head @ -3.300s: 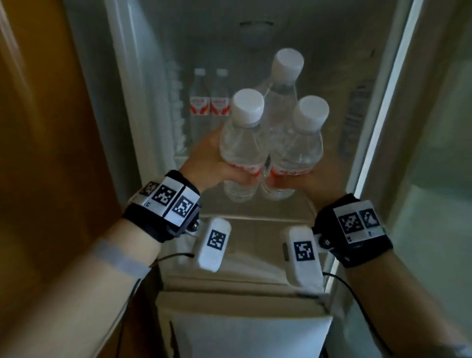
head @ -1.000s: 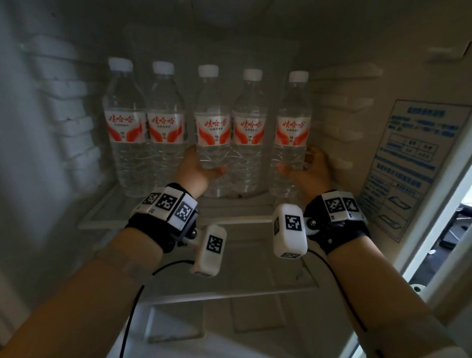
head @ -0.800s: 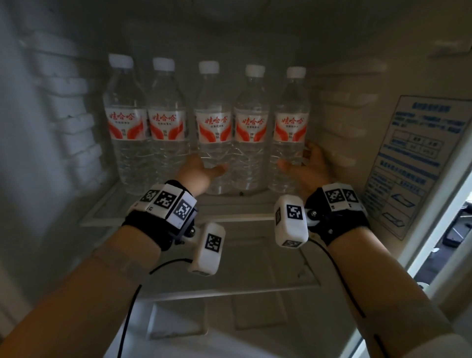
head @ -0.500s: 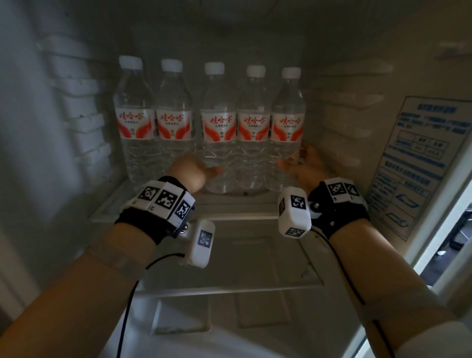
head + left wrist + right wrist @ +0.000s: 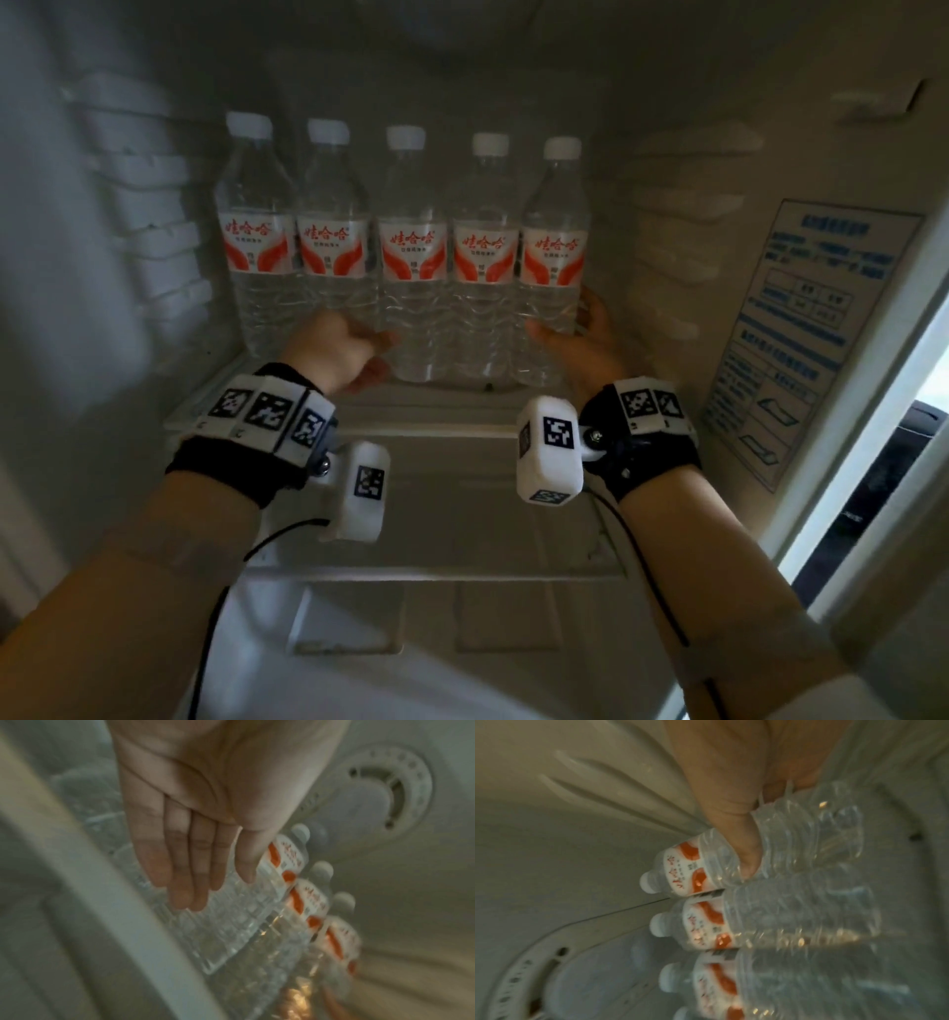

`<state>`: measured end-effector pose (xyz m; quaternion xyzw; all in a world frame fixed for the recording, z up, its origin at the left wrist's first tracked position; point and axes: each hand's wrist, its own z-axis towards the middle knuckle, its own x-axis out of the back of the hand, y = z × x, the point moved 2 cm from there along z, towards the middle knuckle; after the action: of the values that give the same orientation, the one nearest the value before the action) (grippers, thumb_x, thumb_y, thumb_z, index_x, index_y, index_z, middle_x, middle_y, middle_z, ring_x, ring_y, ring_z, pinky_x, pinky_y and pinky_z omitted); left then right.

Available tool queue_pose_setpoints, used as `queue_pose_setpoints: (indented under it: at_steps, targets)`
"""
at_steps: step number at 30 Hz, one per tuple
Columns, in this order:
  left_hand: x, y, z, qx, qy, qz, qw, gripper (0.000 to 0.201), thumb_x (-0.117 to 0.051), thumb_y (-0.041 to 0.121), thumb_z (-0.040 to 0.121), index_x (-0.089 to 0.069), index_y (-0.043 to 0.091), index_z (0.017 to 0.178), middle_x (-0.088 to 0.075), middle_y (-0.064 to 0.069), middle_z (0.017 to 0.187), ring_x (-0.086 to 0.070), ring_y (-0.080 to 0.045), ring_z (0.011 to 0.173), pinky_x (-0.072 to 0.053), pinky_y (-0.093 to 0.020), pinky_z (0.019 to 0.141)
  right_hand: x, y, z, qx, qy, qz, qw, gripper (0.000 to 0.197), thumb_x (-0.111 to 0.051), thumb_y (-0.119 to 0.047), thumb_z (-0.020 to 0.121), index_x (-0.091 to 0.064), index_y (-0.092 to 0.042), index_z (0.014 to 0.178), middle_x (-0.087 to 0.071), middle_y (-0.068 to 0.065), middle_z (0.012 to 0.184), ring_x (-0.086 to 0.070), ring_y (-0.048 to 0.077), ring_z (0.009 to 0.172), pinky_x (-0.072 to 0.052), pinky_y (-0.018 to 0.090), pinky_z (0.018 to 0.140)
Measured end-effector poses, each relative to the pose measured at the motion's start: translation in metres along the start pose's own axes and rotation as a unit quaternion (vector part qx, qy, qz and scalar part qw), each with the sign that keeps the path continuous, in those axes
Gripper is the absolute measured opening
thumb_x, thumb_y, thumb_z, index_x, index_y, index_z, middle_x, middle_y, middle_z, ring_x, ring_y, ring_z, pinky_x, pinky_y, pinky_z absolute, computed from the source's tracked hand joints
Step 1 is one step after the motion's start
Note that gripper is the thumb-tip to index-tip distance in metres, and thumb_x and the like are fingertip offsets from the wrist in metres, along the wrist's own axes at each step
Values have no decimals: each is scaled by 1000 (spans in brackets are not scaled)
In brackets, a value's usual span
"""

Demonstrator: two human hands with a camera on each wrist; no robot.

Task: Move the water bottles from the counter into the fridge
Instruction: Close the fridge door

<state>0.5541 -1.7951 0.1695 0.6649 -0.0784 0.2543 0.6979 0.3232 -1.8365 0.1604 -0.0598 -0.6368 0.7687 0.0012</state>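
5 clear plastic water bottles with red-white labels (image 5: 408,252) stand upright on the white fridge shelf (image 5: 436,411). Right hand (image 5: 580,344) curls round the rightmost bottle (image 5: 554,257); left hand (image 5: 334,349), fingers straight, holds nothing.

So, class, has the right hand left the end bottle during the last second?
No: right hand still grips the rightmost bottle, beside the fridge wall.

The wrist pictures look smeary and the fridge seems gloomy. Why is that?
Head view: dim inside, though the bottles read sharply; daylight glares at the right edge. Left wrist view: left hand fairly clear, bottles behind blurred. Right wrist view: blurred, bottles lying sideways.
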Motion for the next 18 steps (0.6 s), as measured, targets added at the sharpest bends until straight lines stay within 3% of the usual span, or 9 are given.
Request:
queue_pose_setpoints:
  at_steps: [2, 4, 5, 8, 11, 14, 18]
  targets:
    - [3, -7, -21, -10, -15, -107, 994, 11, -54, 16, 90, -63, 15, 85, -70, 7, 53, -67, -4, 51, -53, -21, 53, -3, 7, -4, 3, 23, 41, 999, 84, -81, -18, 61, -39, -24, 134, -52, 7, 137, -52, 25, 123, -46, 52, 101]
    - [6, -11, -44, -32, -13, -181, 983, 12, -52, 19, 91, -63, 21, 86, -73, 7, 64, -68, -1, 57, -53, -18, 55, -6, 13, -12, 22, 54, 46, 997, 92, -80, -33, 48, -41, -26, 132, -49, 6, 139, -51, 24, 124, -45, 51, 102]
    - [8, -12, -58, -43, 0, -206, 978, 15, -49, 18, 92, -63, 22, 86, -74, 8, 63, -68, -1, 58, -53, -18, 56, -8, 13, -23, 38, 62, 35, 997, 92, -77, -34, 49, -41, -25, 133, -46, 7, 141, -49, 23, 126, -43, 49, 104]
    - [13, -11, -98, -79, 42, -255, 963, 21, -45, 14, 93, -62, 21, 83, -72, 10, 57, -64, -1, 52, -47, -18, 55, -9, 4, -66, 73, 67, 30, 995, 71, -68, -15, 72, -38, -21, 136, -41, 1, 140, -43, 16, 126, -38, 37, 108]
    - [17, -13, -146, -98, 55, -280, 953, 22, -44, 14, 92, -62, 21, 83, -71, 12, 55, -63, 0, 51, -43, -19, 58, -6, -5, -119, 143, 64, -3, 988, 48, -63, -8, 79, -48, -14, 124, -52, 4, 124, -49, 16, 114, -43, 27, 99]
    - [15, -20, -199, -114, 55, -305, 944, 22, -44, 14, 93, -62, 20, 83, -70, 11, 55, -61, 0, 50, -42, -16, 53, 6, -8, -184, 187, 30, -44, 981, 25, -61, -8, 81, -58, -17, 105, -59, 6, 112, -55, 16, 104, -43, 4, 77]
    - [-12, -29, -275, -119, 19, -335, 934, 22, -43, 12, 93, -60, 20, 82, -69, 10, 52, -58, 0, 46, -40, -13, 47, 43, -4, -272, 204, 41, -73, 975, 19, -60, -10, 81, -61, -29, 83, -64, 1, 95, -57, -2, 82, -41, 4, 66]
